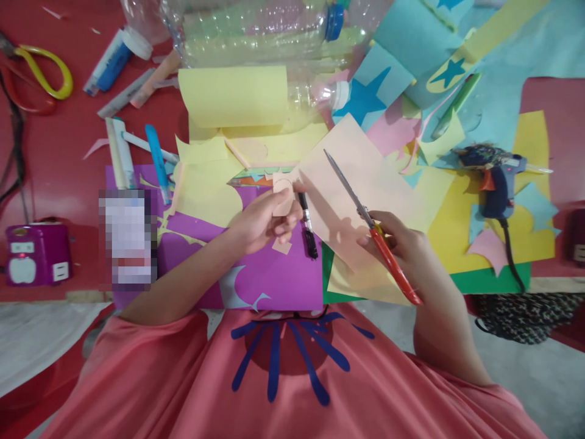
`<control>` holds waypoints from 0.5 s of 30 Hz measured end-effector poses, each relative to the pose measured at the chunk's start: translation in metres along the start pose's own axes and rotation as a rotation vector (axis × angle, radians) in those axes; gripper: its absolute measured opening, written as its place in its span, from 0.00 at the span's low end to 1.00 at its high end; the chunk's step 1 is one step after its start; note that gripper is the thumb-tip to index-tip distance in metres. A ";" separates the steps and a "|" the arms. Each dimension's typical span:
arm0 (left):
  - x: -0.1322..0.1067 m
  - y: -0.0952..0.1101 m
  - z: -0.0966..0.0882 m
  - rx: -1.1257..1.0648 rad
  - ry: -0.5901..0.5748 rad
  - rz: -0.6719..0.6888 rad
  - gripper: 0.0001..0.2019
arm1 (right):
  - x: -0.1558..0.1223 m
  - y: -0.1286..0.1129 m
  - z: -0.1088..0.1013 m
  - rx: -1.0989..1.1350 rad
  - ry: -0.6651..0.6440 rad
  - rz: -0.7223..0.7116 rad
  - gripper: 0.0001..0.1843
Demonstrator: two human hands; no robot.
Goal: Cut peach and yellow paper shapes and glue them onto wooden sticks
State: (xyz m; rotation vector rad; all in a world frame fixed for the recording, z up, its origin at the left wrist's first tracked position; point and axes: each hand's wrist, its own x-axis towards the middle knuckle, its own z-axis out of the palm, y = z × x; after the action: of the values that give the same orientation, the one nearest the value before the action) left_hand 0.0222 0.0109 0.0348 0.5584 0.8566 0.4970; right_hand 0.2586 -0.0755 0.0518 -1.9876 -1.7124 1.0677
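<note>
Between the thumb and fingers of my left hand is a small peach paper piece with a curved line drawn on it. My right hand grips a pair of scissors with red handles, its blades pointing up and to the left, apart from the paper piece. Just right of my left hand lies a black marker on purple paper. A small peach scrap rests below that hand. Beneath the scissors spreads a large peach sheet.
A glue gun lies on yellow paper at the right, its cord trailing down. Plastic bottles and a yellow paper roll stand across the back. Markers, a phone and yellow-and-red-handled pliers are leftward.
</note>
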 end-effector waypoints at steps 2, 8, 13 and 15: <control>0.000 0.001 0.000 -0.011 0.056 -0.004 0.04 | 0.000 0.000 0.001 0.003 0.011 -0.008 0.26; 0.005 -0.004 -0.004 0.094 0.095 0.114 0.06 | 0.001 0.003 0.003 0.018 0.017 -0.001 0.26; 0.005 -0.010 -0.006 0.169 0.040 0.241 0.14 | -0.002 0.000 -0.007 0.034 0.002 0.017 0.25; 0.005 -0.010 -0.005 0.196 0.032 0.232 0.18 | -0.007 -0.004 -0.012 0.048 -0.009 -0.001 0.25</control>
State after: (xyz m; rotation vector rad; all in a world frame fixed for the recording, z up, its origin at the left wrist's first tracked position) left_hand 0.0224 0.0073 0.0227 0.8376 0.8814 0.6377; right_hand 0.2643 -0.0779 0.0648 -1.9555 -1.6757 1.1088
